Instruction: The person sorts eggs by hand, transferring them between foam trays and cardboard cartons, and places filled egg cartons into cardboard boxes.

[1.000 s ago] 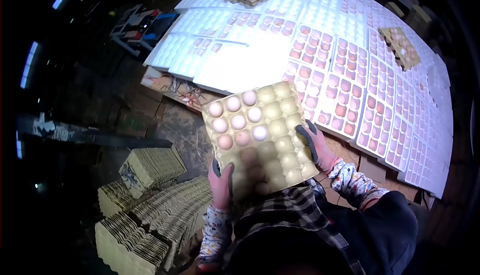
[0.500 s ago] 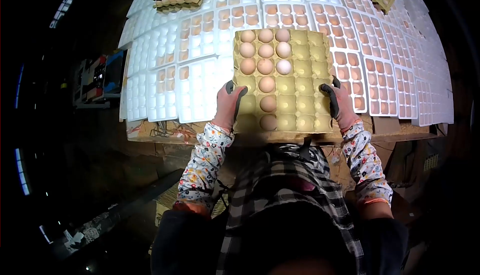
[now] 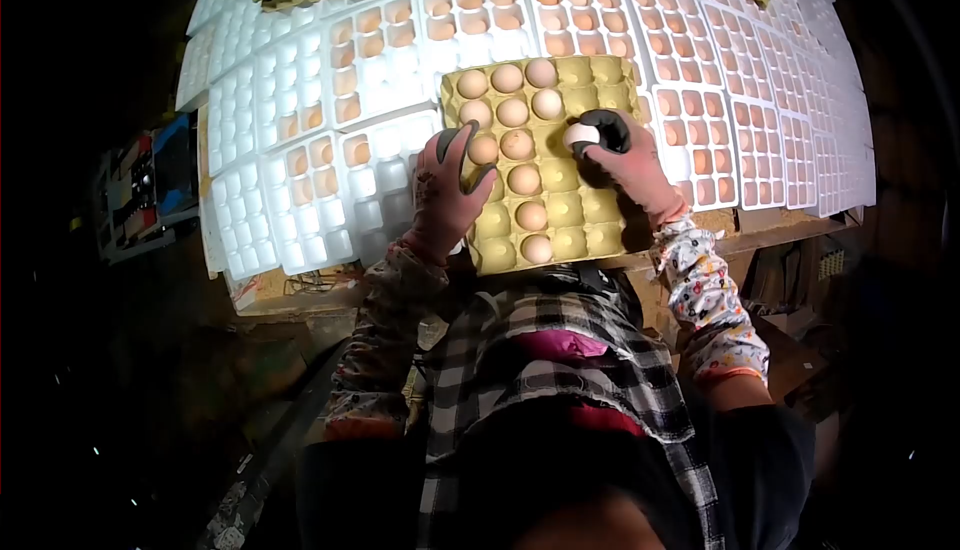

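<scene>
The edges of the fibre tray [image 3: 567, 243], in front of the white trays [image 3: 242, 222], have been let go: a pale egg [image 3: 579, 137] is now gripped by the right hand [image 3: 630, 160] above its cups. The left hand [image 3: 446, 193] is held open beside a brown egg [image 3: 483, 149].
</scene>
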Available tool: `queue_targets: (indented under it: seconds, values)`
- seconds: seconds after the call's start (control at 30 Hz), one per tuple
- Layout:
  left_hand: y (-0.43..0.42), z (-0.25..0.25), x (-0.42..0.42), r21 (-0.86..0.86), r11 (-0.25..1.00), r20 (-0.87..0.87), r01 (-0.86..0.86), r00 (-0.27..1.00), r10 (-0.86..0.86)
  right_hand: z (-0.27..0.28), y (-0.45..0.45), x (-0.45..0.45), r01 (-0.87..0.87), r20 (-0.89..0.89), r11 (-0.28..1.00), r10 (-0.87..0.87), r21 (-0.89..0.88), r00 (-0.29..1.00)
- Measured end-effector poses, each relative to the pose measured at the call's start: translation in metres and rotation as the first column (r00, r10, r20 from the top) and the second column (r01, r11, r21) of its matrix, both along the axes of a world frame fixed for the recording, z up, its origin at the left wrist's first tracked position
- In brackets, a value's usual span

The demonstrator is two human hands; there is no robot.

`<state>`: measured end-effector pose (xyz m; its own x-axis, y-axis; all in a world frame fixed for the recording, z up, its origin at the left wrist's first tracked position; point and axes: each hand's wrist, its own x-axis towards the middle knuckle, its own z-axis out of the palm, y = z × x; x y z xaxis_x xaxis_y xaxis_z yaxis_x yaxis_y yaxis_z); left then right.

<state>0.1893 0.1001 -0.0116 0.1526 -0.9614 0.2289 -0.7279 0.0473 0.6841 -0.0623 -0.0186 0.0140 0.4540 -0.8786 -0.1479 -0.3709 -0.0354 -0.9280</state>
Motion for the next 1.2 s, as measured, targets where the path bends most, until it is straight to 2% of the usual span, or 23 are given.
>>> queue_targets:
  seconds: [0.03, 0.1, 0.17, 0.23, 0.3, 0.37, 0.4, 0.43, 0.5, 0.57, 0.6, 0.67, 0.7, 0.73, 0.8, 0.83, 0.87, 0.9, 0.97, 1.0, 1.03, 1.1, 1.2]
  values:
    - [-0.007, -0.001, -0.001, 0.010, 0.992, 0.031, 0.127, 0.991, -0.127, 0.006, 0.003, -0.022, 0.186, 0.181, 0.944, -0.240, 0.273, 0.954]
    - [-0.017, 0.001, -0.011, 0.041, 0.991, 0.249, 0.125, 0.960, -0.131, -0.022, 0.002, -0.077, 0.489, 0.381, 0.836, -0.548, 0.249, 0.744]
    - [-0.023, 0.005, -0.010, 0.144, 0.981, 0.224, 0.129, 0.961, -0.160, -0.035, 0.001, -0.127, 0.688, 0.256, 0.681, -0.732, 0.251, 0.631]
    - [-0.027, -0.001, 0.003, 0.172, 0.966, 0.234, 0.192, 0.945, -0.230, -0.105, -0.004, -0.190, 0.678, 0.189, 0.733, -0.673, 0.045, 0.715]
    - [-0.025, 0.005, 0.009, 0.167, 0.969, 0.124, 0.183, 0.971, -0.205, -0.108, -0.003, -0.190, 0.527, -0.208, 0.793, -0.596, -0.305, 0.776]
    - [-0.013, 0.029, -0.004, 0.160, 0.984, -0.202, -0.083, 0.973, 0.115, -0.101, -0.012, -0.183, 0.333, -0.285, 0.812, -0.503, -0.479, 0.816]
    - [-0.003, 0.018, 0.001, 0.228, 0.958, -0.713, -0.173, 0.640, 0.285, -0.100, -0.020, -0.180, 0.389, -0.224, 0.836, -0.495, -0.388, 0.840]
    - [0.005, 0.027, -0.001, 0.283, 0.929, -0.884, -0.239, 0.311, 0.349, -0.095, -0.023, -0.176, 0.432, -0.174, 0.855, -0.490, -0.289, 0.854]
    - [0.038, 0.015, 0.000, 0.196, 0.975, -0.524, -0.102, 0.830, 0.191, -0.087, -0.026, -0.174, 0.251, -0.363, 0.939, -0.325, -0.236, 0.873]
    - [0.047, 0.049, -0.030, 0.651, 0.740, -0.735, 0.170, 0.388, 0.557, -0.073, -0.011, -0.151, 0.285, -0.288, 0.904, -0.379, -0.319, 0.879]
    - [0.054, 0.048, -0.054, 0.560, 0.821, -0.412, 0.112, 0.898, 0.158, -0.053, -0.001, -0.132, 0.340, -0.193, 0.925, -0.369, -0.169, 0.909]
    - [0.068, 0.036, -0.078, 0.437, 0.887, 0.204, 0.147, 0.945, -0.257, -0.004, 0.034, -0.075, 0.249, -0.006, 0.964, -0.250, 0.096, 0.968]
    - [0.072, 0.028, -0.079, 0.405, 0.900, 0.223, 0.162, 0.937, -0.269, 0.009, 0.049, -0.052, 0.099, 0.072, 0.975, -0.115, 0.196, 0.991]
    - [0.073, 0.024, -0.075, 0.363, 0.913, 0.252, 0.184, 0.924, -0.286, 0.012, 0.060, -0.030, -0.076, 0.046, 0.997, 0.075, 0.020, 0.996]
    - [0.079, 0.031, -0.059, 0.311, 0.945, -0.272, 0.097, 0.962, -0.010, 0.011, 0.074, 0.004, -0.389, -0.127, 0.874, 0.368, -0.290, 0.921]
    - [0.085, 0.036, -0.051, 0.307, 0.951, -0.519, 0.046, 0.845, 0.127, 0.008, 0.085, 0.018, -0.507, -0.262, 0.762, 0.435, -0.402, 0.862]
    - [0.087, 0.032, -0.037, 0.363, 0.932, -0.850, 0.017, 0.417, 0.323, -0.008, 0.088, 0.028, -0.540, -0.312, 0.694, 0.441, -0.476, 0.842]
    - [0.083, 0.033, -0.025, 0.294, 0.956, -0.949, 0.012, 0.125, 0.290, -0.020, 0.089, 0.033, -0.575, -0.367, 0.618, 0.443, -0.536, 0.818]
    - [0.064, 0.035, -0.016, 0.300, 0.954, -0.937, 0.030, 0.197, 0.289, -0.020, 0.074, 0.031, -0.289, 0.046, 0.943, 0.300, -0.164, 0.953]
    - [0.047, 0.024, -0.016, 0.268, 0.963, -0.698, -0.008, 0.688, 0.200, -0.003, 0.056, 0.021, -0.226, 0.139, 0.920, 0.191, 0.321, 0.972]
    - [0.034, 0.013, -0.027, 0.230, 0.972, -0.240, -0.037, 0.966, 0.093, 0.005, 0.041, 0.018, -0.099, 0.321, 0.913, -0.036, 0.395, 0.947]
    - [0.017, 0.018, -0.053, 0.243, 0.963, 0.348, -0.114, 0.937, 0.023, -0.014, -0.014, -0.001, -0.216, 0.536, 0.760, -0.199, 0.613, 0.820]
    - [0.003, 0.038, -0.058, 0.429, 0.895, 0.371, -0.125, 0.927, -0.048, 0.003, -0.057, 0.024, -0.268, 0.397, 0.895, 0.115, 0.356, 0.911]
